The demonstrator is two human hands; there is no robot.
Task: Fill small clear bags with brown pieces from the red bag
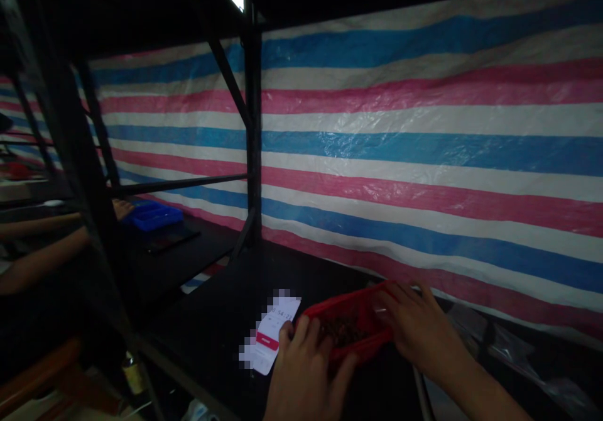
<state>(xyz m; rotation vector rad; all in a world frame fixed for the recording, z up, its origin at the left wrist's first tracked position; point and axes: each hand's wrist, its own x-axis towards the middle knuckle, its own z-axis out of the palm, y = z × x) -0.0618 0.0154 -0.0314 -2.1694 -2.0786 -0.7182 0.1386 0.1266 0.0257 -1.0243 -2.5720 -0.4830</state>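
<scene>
Red tray (pixel 351 328): we are gripping it, left hand (pixel 301 371) fingers at seven o'clock, right hand (pixel 417 330) at three. Likely light, thin, flexible plastic; we are supporting both ends, keeping its dark loose contents level.

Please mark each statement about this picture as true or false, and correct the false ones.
1. Both hands are at a red tray. True: the left hand and right hand touch the red tray.
2. The tray is empty. False: it holds small dark pieces.
3. A white card lies to the left of the tray. True.
4. The sheet behind the shelf is plain green. False: the tarpaulin has blue, pink and white stripes.
5. A blue tray sits at the neighbouring place. True.
</scene>
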